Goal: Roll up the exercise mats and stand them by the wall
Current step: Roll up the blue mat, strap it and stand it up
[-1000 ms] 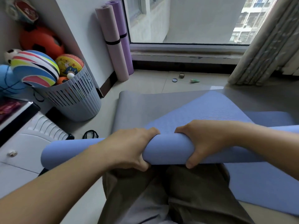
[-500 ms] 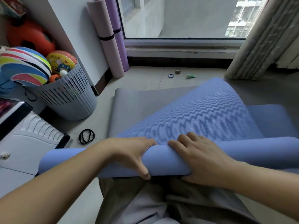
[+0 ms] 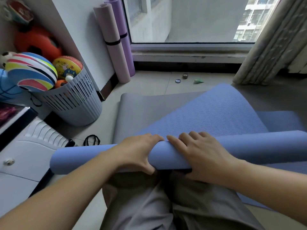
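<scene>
A blue exercise mat is partly rolled into a thick roll lying across my lap, its ribbed unrolled part rising away toward the window. My left hand grips the roll near its middle, fingers over the top and thumb underneath. My right hand holds the roll just to the right, fingers spread over the top and thumb under it. A grey mat lies flat on the floor beneath. Two rolled mats, pale pink and purple, stand against the wall by the window.
A slatted grey basket full of balls stands at the left by a white cabinet. A black elastic strap lies on the tiles. Small bits lie near the window sill. A curtain hangs at the right.
My right hand shifted from gripping the roll with curled fingers to lying over its top with fingers spread. The roll turned forward a little and the unrolled part rose higher.
</scene>
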Available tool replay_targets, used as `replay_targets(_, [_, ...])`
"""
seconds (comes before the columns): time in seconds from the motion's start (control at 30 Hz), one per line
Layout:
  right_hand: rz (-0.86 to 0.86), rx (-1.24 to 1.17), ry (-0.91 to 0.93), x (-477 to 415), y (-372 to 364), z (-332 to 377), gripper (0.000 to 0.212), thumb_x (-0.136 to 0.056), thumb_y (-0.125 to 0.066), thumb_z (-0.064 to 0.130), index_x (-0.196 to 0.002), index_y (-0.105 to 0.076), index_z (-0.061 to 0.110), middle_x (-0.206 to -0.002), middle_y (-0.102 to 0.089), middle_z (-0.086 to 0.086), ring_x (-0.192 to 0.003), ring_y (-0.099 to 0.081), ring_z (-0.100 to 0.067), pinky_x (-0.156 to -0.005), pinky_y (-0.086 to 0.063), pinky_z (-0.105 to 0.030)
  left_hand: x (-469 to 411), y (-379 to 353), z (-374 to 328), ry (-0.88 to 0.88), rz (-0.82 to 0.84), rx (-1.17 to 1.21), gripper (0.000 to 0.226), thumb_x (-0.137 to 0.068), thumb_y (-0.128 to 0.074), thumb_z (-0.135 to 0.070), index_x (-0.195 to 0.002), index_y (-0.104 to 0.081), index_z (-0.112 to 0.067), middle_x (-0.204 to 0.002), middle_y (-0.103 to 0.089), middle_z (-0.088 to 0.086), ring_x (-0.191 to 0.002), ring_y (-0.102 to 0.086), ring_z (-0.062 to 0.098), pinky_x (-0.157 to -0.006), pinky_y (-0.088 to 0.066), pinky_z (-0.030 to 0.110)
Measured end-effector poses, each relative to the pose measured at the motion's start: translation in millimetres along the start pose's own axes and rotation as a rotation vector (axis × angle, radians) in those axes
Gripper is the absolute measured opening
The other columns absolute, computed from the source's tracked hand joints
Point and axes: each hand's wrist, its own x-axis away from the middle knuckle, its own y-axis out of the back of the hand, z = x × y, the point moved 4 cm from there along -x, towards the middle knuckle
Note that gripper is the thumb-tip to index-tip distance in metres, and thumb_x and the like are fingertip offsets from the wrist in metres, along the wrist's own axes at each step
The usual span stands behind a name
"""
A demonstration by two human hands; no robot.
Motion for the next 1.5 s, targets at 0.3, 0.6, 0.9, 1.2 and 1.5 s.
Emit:
replay_targets(0.3, [0.062, -0.226, -0.048, -12.7, 16.2, -24.9, 0.055, -0.068, -0.062, 0.050, -0.114, -0.044, 0.029, -0.099, -0.061, 0.008, -0.088, -0.061, -0.020, -0.068, -0.046, -0.032, 3.1, 2.6, -11.0, 0.009, -0.273, -0.346, 0.080, -0.074, -0.062, -0.041, -0.143, -0.022, -0.037, -0.129, -0.048, -0.005, -0.113, -0.052, 0.023, -0.091, -0.041, 0.034])
replay_targets(0.6, [0.364, -0.289, 0.123, -3.5, 69.6, -19.1, 0.065, -0.064, -0.078, 0.053, -0.118, -0.048, 0.032, -0.096, -0.057, 0.013, -0.081, -0.051, -0.006, -0.067, -0.040, -0.021, 43.9, 41.3, -36.4, -0.076, -0.071, -0.062, 0.065, -0.070, -0.068, -0.042, -0.124, -0.033, -0.048, -0.110, -0.055, -0.019, -0.088, -0.053, 0.008, -0.066, -0.041, 0.026])
replay_targets(0.9, [0.486, -0.428, 0.112, 6.6, 12.9, 4.5, 0.068, -0.065, -0.076, 0.057, -0.120, -0.047, 0.029, -0.110, -0.053, 0.007, -0.100, -0.045, -0.012, -0.085, -0.044, -0.030, 40.3, -3.4, -20.2, -0.065, 0.195, 0.123, 0.063, -0.074, -0.075, -0.040, -0.126, -0.040, -0.045, -0.084, -0.041, -0.030, -0.084, -0.041, -0.008, -0.062, -0.034, 0.007])
replay_targets(1.2, [0.188, -0.091, 0.076, 25.8, 8.0, 24.8, 0.087, -0.069, -0.065, 0.056, -0.138, -0.024, 0.022, -0.118, -0.045, -0.001, -0.103, -0.048, -0.025, -0.083, -0.044, -0.041, 19.7, -4.7, -6.7, -0.019, 0.349, 0.167, 0.069, -0.070, -0.076, -0.049, -0.128, -0.039, -0.047, -0.116, -0.053, -0.022, -0.109, -0.051, 0.001, -0.098, -0.044, 0.031])
replay_targets(1.5, [0.362, -0.365, 0.029, -3.6, 10.2, -7.2, 0.091, -0.064, -0.077, 0.056, -0.137, -0.031, 0.029, -0.126, -0.050, 0.006, -0.111, -0.052, -0.018, -0.088, -0.044, -0.034, 20.0, -13.2, -15.1, -0.029, -0.122, -0.208, 0.082, -0.068, -0.066, -0.054, -0.138, -0.025, -0.043, -0.123, -0.047, -0.011, -0.113, -0.049, 0.016, -0.093, -0.041, 0.035])
